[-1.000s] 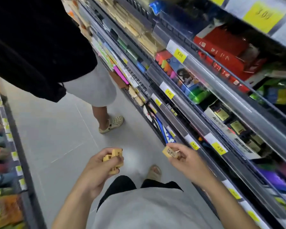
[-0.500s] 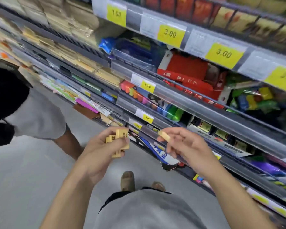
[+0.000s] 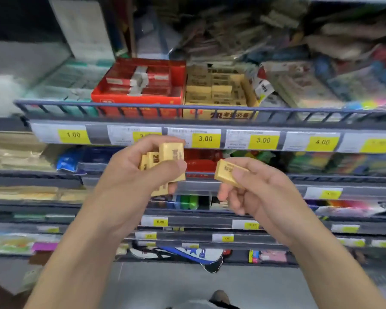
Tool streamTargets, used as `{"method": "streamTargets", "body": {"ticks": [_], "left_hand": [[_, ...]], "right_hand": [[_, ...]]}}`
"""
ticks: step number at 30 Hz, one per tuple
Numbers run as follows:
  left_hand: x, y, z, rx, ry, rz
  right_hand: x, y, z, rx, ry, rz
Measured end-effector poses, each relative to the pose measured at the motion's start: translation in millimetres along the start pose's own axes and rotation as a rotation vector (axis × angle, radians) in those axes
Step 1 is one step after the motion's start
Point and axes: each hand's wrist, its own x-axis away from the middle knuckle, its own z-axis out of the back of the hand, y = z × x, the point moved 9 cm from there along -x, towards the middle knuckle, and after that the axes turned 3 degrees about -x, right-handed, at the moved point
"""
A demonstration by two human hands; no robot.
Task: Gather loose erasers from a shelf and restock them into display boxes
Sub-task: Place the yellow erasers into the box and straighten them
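The left hand grips a small stack of yellow erasers, its fingers and thumb curled round them so that several printed faces show above the thumb. Just to the right, and apart from that stack, the right hand pinches a single yellow eraser between thumb and fingers, the eraser tilted with one end pointing left. Both hands are raised in front of a shop shelf with a dark rail and a row of yellow price tags. On that shelf, farther off and above the hands, a yellow display box holds rows of the same erasers, and a red display box stands touching its left side. Lower shelves carry blurred coloured stationery.
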Motion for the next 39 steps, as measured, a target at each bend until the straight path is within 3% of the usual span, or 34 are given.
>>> {"method": "streamTargets", "body": {"ticks": [6, 15, 26, 31, 39], "left_hand": [[-19, 53, -31, 0.019, -0.12, -0.147], [-45, 92, -30, 0.013, -0.064, -0.209], [-65, 98, -14, -0.006, 0.052, -0.181], [-69, 96, -10, -0.017, 0.119, -0.158], [-74, 97, 12, -0.022, 0.178, -0.136]], "right_hand": [[5, -64, 0, 0.117, 0.0, 0.117], [-19, -128, -5, 0.529, 0.044, 0.287], [-61, -153, -7, 0.361, -0.031, 0.233], [-76, -159, -1, 0.478, -0.026, 0.216], [-101, -153, -2, 0.438, -0.034, 0.187]]}}
